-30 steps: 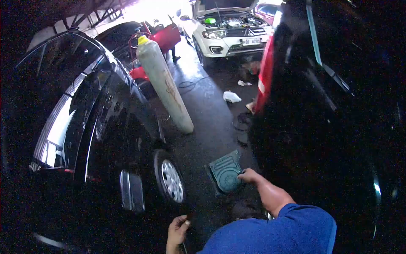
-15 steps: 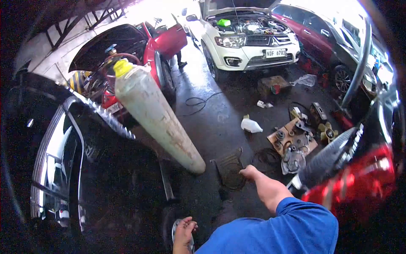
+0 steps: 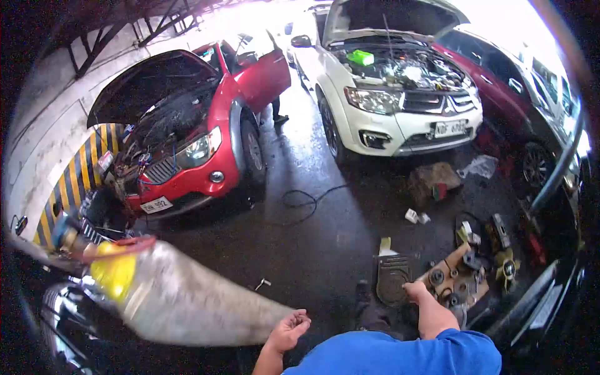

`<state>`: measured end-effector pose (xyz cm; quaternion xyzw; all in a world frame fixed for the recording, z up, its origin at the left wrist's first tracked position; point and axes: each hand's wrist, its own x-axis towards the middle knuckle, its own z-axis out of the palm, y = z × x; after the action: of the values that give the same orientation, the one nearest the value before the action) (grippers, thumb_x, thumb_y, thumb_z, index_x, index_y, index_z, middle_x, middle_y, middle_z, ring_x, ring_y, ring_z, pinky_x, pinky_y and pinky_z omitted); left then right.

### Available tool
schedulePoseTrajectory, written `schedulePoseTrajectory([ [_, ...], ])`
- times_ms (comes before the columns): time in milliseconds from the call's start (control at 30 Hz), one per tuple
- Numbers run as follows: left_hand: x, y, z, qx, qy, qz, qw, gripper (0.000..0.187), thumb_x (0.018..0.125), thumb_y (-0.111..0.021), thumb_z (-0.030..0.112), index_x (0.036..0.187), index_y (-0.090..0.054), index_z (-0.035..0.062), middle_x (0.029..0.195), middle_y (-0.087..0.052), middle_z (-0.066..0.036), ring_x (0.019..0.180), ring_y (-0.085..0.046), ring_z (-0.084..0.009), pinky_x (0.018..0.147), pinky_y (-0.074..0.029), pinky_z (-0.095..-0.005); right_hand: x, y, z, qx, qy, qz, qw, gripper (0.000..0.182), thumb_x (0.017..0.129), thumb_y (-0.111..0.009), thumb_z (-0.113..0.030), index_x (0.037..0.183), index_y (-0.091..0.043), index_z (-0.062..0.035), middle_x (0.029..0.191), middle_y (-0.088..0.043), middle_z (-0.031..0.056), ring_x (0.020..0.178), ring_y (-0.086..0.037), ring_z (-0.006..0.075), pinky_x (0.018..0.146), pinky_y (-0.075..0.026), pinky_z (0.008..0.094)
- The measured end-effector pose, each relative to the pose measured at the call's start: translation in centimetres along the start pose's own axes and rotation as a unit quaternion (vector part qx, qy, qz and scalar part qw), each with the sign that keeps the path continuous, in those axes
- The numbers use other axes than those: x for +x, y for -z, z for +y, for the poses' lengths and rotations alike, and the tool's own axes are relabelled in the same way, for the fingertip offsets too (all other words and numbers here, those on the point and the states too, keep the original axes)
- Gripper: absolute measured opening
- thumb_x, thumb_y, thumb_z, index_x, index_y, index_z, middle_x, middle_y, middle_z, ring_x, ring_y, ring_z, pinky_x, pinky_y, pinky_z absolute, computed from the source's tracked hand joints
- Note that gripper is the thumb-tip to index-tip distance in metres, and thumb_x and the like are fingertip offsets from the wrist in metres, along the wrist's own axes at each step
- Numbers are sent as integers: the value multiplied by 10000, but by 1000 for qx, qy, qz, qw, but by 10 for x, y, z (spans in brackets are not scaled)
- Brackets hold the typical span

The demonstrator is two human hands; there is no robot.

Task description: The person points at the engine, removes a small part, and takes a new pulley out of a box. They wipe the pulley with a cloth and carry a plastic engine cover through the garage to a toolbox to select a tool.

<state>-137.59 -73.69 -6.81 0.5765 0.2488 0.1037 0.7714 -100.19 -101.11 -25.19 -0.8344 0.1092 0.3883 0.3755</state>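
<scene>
My right hand (image 3: 417,291) is closed on the right edge of a dark, flat panel (image 3: 394,279) with curved ridges. The panel hangs in front of a white bottle (image 3: 386,250), which it mostly hides. My left hand (image 3: 292,327) is held low in front of me with its fingers curled in and nothing visible in them. It overlaps the narrow lower end of a large, worn gas cylinder (image 3: 200,300) with a yellow top, seen tilted at the left.
A red vehicle (image 3: 219,140) and a white one (image 3: 400,119) stand ahead with hoods up. Engine parts lie on cardboard (image 3: 462,253) at the right. A cable (image 3: 306,201) and a box (image 3: 434,178) are on the floor. A person's leg (image 3: 278,111) shows behind the red door.
The view has shifted, and the cylinder now appears lower left. The panel has moved with my right hand closer to the cardboard and bottle. My left hand's fingers have curled in.
</scene>
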Motion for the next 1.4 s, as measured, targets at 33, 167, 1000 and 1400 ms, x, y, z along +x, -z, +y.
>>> schedulePoseTrajectory([
  [33, 33, 8, -8, -18, -29, 6, 999, 386, 877, -603, 61, 1234, -472, -7, 994, -599, -55, 892, -555, -108, 790, -453, -258, 60, -3, -4, -42, 4, 23, 999, 413, 755, -679, -292, 954, -652, 69, 832, -660, 154, 712, -629, 307, 614, -507, 454],
  [167, 155, 4, -5, -31, -22, 86, 996, 379, 881, -599, 64, 1233, -475, -6, 984, -618, -69, 883, -579, -127, 814, -465, -275, 133, -10, -115, -194, 44, 77, 977, 444, 736, -658, -309, 965, -647, 71, 866, -664, 172, 768, -645, 304, 691, -510, 428],
  [1000, 284, 382, 154, -54, -13, 592, 804, 448, 845, -662, 176, 1224, -518, -14, 984, -628, -85, 898, -592, -163, 793, -475, -285, 88, -613, -717, -416, 372, -406, 723, 307, 790, -679, -214, 971, -634, 30, 773, -626, 73, 633, -556, 171, 567, -450, 337],
  [1400, 253, 625, 173, -212, 70, 718, 659, 437, 832, -669, 169, 1201, -524, -14, 944, -628, -70, 811, -582, -137, 741, -466, -265, -1, -1012, -785, -459, 512, -523, 504, 537, 771, -661, -393, 1058, -609, 58, 1033, -636, 239, 995, -608, 352, 857, -462, 402],
])
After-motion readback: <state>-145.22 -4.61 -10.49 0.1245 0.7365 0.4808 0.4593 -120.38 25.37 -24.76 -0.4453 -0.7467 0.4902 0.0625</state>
